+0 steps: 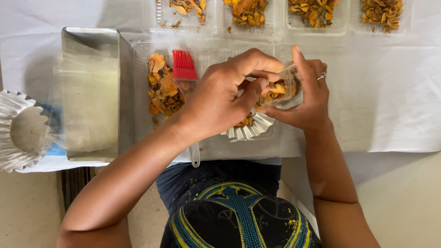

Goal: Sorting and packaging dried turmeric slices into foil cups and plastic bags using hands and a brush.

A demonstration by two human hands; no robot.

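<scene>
My right hand grips a small clear plastic cup filled with orange-brown dried chips and tips it toward my left hand. My left hand has its fingertips at the cup's mouth, pinching at the chips inside. Just below both hands sits a fluted foil cup with some chips in it, partly hidden by my left hand. A red silicone brush with a clear handle lies under my left wrist, beside a loose pile of chips on a clear tray.
Several clear trays of dried chips line the far edge of the white sheet. A metal rectangular tin holding a clear bag stands at the left, with a stack of fluted foil cups beyond it.
</scene>
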